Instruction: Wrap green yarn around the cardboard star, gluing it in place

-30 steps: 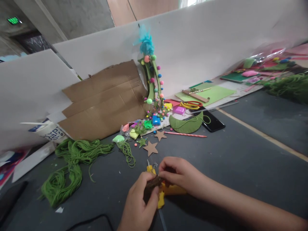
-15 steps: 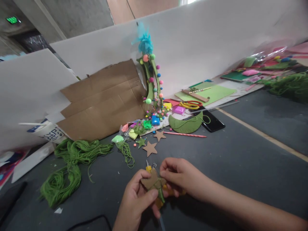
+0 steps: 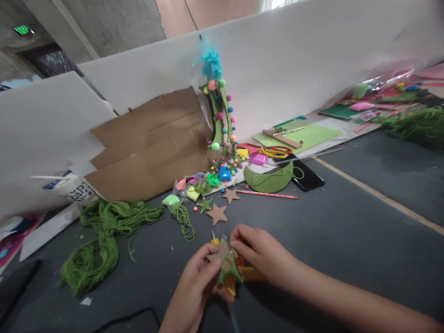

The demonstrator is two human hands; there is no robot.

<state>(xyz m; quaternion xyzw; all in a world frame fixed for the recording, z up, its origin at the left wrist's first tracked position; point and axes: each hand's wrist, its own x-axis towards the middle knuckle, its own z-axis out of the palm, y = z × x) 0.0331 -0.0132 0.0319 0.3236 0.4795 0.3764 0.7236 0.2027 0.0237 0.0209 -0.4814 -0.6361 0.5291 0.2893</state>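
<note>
My left hand [image 3: 199, 282] is closed on a cardboard star [image 3: 225, 254], thumb on its face and fingers behind. Green yarn [image 3: 229, 275] covers the star's lower points, while the upper part is bare brown card. Close against the star's right side, my right hand [image 3: 255, 247] pinches the yarn, though its fingertips hide most of the strand. Under both hands lies a yellow glue gun [image 3: 255, 274], its nozzle pointing away and a clear glue stick at its rear. Beyond them rest two bare cardboard stars [image 3: 217, 214] and a small green star [image 3: 204, 205].
Green yarn skeins [image 3: 100, 245] lie at the left. A decorated green stand [image 3: 218, 115] with pompoms and cardboard [image 3: 152, 148] lean at the back. A green crescent [image 3: 268, 178], phone [image 3: 314, 178], pink pencil [image 3: 268, 194] and scissors [image 3: 277, 151] lie ahead. A black cable [image 3: 128, 317] crosses the front.
The star has turned and tilted in my left hand, so its yarn-wrapped points now face down. My left thumb has shifted up along it. My right hand stays pinched beside it.
</note>
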